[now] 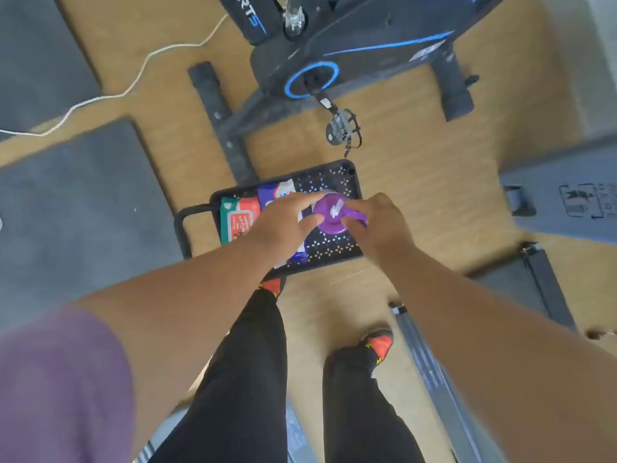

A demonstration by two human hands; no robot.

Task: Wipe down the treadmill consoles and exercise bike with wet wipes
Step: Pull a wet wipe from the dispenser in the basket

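Wooden flooring (417,182) is spreading out beneath us, with grey mats on the left and the exercise bike (350,58) standing just ahead, not yet being wiped. We're leaning over a black perforated basket (337,247) on the floor, where a red-and-green wipe pack (238,217) and a blue-and-white pack (278,192) are lying side by side. Our left hand (283,222) is curling around the side of the purple wipe canister (329,217), steadying it, while our right hand (377,222) is pinching at the flipped-open lid, right by the white wipe (335,208) poking up through the top. We're judging this as the wipe-pulling step. The risk here: if we're tugging too sharply, the wipe may be tearing or dragging several out at once, and with a slack left grip the canister could be lifting out of the basket with it.
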